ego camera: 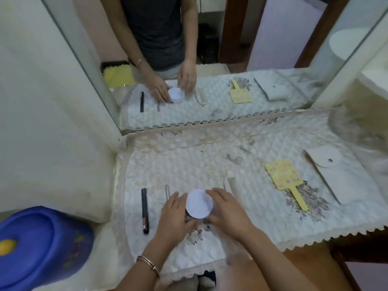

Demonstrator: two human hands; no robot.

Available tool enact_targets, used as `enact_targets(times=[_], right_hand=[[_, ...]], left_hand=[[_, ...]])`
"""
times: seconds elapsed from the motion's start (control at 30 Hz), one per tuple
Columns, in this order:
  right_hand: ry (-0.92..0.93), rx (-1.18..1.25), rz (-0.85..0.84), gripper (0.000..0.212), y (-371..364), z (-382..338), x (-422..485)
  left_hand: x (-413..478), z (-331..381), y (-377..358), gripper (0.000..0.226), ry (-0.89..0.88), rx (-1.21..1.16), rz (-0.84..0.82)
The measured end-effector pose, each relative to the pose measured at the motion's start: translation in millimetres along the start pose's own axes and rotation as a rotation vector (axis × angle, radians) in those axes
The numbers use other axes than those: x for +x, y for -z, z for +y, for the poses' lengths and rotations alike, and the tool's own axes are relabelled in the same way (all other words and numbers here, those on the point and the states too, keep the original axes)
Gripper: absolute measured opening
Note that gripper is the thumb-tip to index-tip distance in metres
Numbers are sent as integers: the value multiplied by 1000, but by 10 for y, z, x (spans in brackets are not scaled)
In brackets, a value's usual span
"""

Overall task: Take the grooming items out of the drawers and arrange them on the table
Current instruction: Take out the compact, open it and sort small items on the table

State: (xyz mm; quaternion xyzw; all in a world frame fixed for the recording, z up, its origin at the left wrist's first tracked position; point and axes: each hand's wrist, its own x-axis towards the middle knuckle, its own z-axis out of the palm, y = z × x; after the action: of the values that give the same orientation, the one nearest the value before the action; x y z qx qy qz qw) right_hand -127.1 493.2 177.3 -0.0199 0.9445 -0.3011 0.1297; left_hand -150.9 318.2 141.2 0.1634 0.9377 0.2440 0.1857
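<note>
A round jar with a white lid (pixel 199 203) stands on the quilted cloth near the table's front. My left hand (pixel 175 217) cups its left side and my right hand (pixel 227 211) cups its right side; both touch it. A black pencil-like stick (pixel 144 210) lies to the left, and a thin pinkish stick (pixel 167 191) lies just beyond my left fingers. A white comb (pixel 230 183) lies right of the jar. Further right are a yellow hand mirror (pixel 284 175) and a white pouch (pixel 333 175).
The white quilted cloth (pixel 262 223) covers the table, its scalloped edge at the front right. A wall mirror (pixel 210 59) stands at the back and repeats the scene. A blue plastic bin (pixel 39 246) sits low on the left. No drawer shows.
</note>
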Motion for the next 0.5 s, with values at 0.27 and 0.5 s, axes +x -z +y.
enact_targets(times=[0.27, 0.5], right_hand=[[73, -213, -346, 88, 97, -169, 390], [-74, 117, -246, 82, 285, -156, 344]], left_hand=[[113, -103, 54, 77, 3, -117, -43], [76, -34, 146, 84, 19, -323, -21]])
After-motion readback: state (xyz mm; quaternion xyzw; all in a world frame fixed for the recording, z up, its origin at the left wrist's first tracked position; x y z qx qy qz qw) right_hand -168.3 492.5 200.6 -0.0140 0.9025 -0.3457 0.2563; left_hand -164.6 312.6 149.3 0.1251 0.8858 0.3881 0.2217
